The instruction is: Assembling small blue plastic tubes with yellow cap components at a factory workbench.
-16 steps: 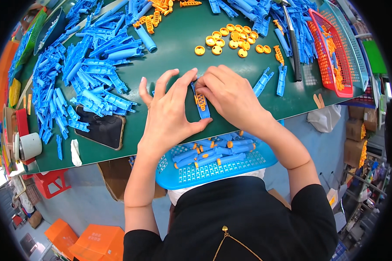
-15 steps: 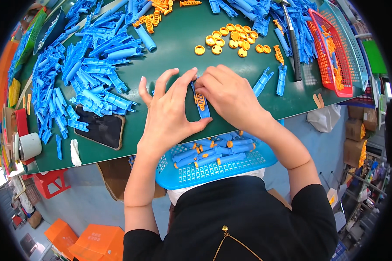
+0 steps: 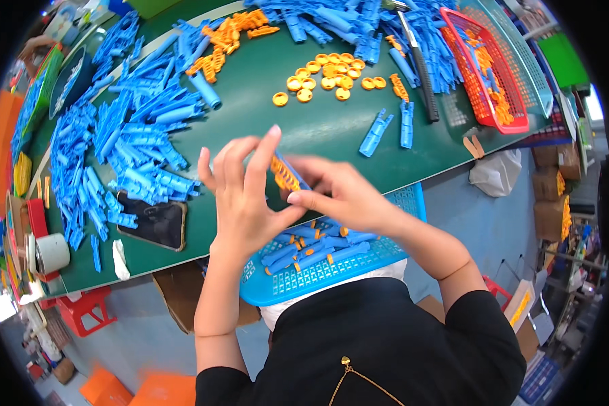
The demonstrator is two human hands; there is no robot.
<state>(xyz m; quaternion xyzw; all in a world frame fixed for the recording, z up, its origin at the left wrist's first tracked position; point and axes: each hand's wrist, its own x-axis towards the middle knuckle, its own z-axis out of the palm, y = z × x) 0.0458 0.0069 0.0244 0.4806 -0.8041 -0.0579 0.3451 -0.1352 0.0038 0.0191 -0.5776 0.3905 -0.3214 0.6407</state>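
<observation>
A blue half-shell with an orange ribbed, zigzag insert (image 3: 286, 177) is tilted up between my two hands, just above the table's near edge. My right hand (image 3: 348, 193) is closed on its lower end, thumb in front and the blurred fingers behind. My left hand (image 3: 242, 186) stands beside it with fingers spread and thumb apart, the index finger against or very near its upper end. Below my hands, a light-blue basket (image 3: 277, 289) holds several blue tubes with orange ends (image 3: 312, 257).
Blue half-shells (image 3: 139, 135) are heaped on the green table (image 3: 250, 81), left and back. Orange inserts (image 3: 227, 37) and yellow-orange round caps (image 3: 328, 74) lie farther back. Two loose blue shells (image 3: 375, 133), a black-handled tool (image 3: 423, 74) and a red basket (image 3: 490, 88) are right; a phone (image 3: 157, 222) lies left.
The half-shell with its insert has been raised and tilted off the table. My right hand has turned and now grips its lower end; my left thumb has come off it. The view has shifted slightly.
</observation>
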